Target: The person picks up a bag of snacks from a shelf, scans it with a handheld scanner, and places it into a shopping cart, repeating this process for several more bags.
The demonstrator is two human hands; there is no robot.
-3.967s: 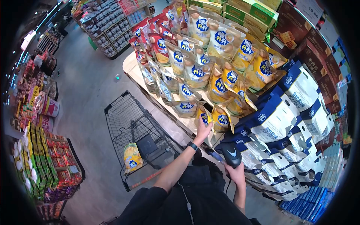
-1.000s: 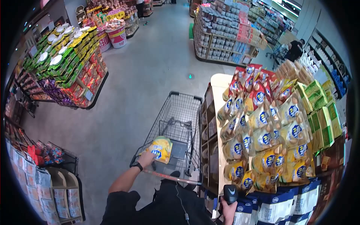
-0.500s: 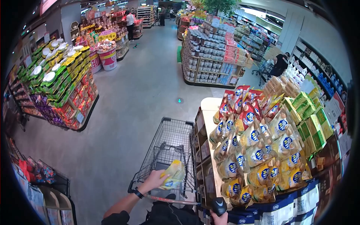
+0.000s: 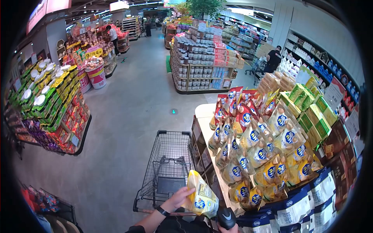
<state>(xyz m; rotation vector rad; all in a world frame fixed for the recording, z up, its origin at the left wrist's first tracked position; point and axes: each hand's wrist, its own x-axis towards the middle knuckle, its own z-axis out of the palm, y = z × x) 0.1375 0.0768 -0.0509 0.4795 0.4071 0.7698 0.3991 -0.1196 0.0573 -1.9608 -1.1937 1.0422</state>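
Observation:
My left hand (image 4: 178, 199), with a dark band at its wrist, grips a yellow snack bag (image 4: 203, 197) by its left edge. The bag is tilted above the right rear of the shopping cart (image 4: 167, 155), near the handle. My right hand (image 4: 227, 229), low in the view, is wrapped round a black handheld device (image 4: 226, 218) just right of the bag. The cart basket shows no bag inside. Beside the cart, a wooden display stand (image 4: 204, 110) carries rows of yellow, clear and red snack bags (image 4: 261, 153).
Blue and white packages (image 4: 289, 211) stand at the lower right. Shelving with jars (image 4: 200, 72) is ahead. Green and yellow packs (image 4: 46, 97) are stacked at left. A person in black (image 4: 274, 59) stands by another cart; a person in white (image 4: 113, 35) is farther off.
The bag seen in the cart is now lifted out in my left hand and has moved right, toward the black device. The view has tilted up, showing more of the aisle.

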